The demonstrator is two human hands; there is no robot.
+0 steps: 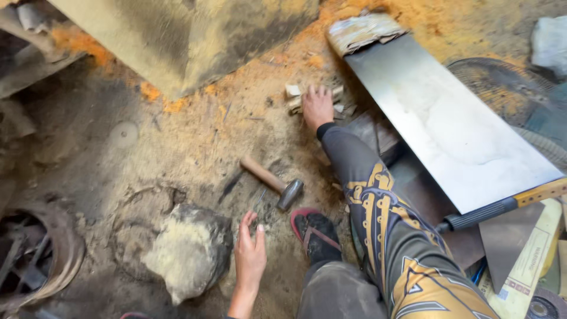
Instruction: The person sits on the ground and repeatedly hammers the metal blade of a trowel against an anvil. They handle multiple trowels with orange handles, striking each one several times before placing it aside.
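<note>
- One left hand (250, 255), bare, nearest the viewer: fingers loosely spread, holding nothing, fingertips on the dusty ground just short of the hammer head.
- One hammer (273, 182), lying flat between the two hands: long axis diagonal, wooden handle pointing up-left, steel head down-right, beside the one sandalled foot (316, 234).
- One right hand (318, 107), patterned sleeve, farther off: palm down, fingers splayed over a small pile of wood offcuts (297, 98); whether it grips any, cannot tell.
- One sheet-metal panel (449, 118), right.
- One rock (189, 251), left.
</note>
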